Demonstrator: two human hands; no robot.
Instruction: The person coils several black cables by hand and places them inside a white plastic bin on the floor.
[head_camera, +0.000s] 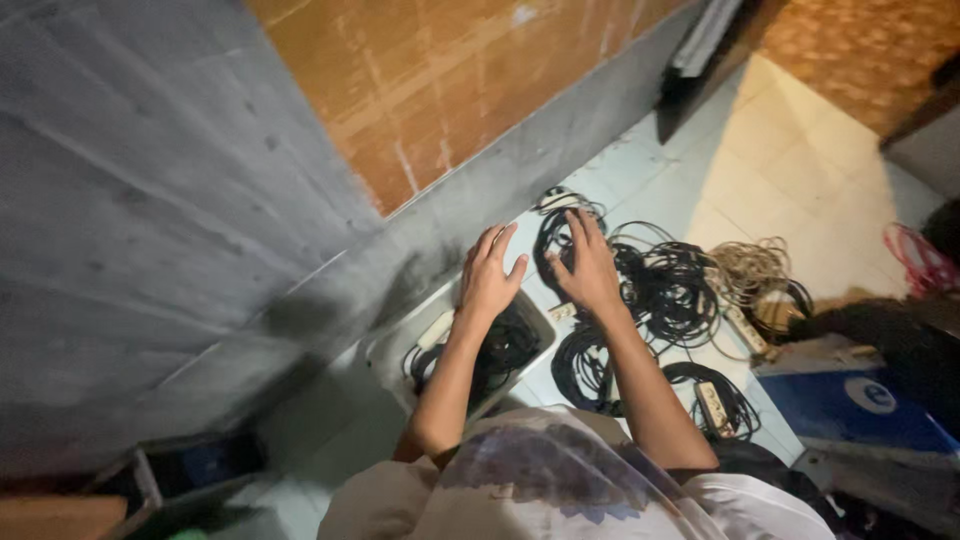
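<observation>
My left hand (489, 274) hovers with fingers spread above the far end of a grey plastic bin (388, 347) that holds coiled black cables and a white power strip (436, 329). My right hand (587, 266) is stretched out beside it, fingers apart, resting on or just over a coil of black cable (556, 232) on the tiled floor. Neither hand grips anything that I can see.
More black cable coils (672, 288) and power strips (713, 407) lie on the floor to the right, with a beige cable bundle (752, 266) and red cord (918, 260). A grey concrete wall (150, 200) runs on the left. A blue box (850, 405) sits at right.
</observation>
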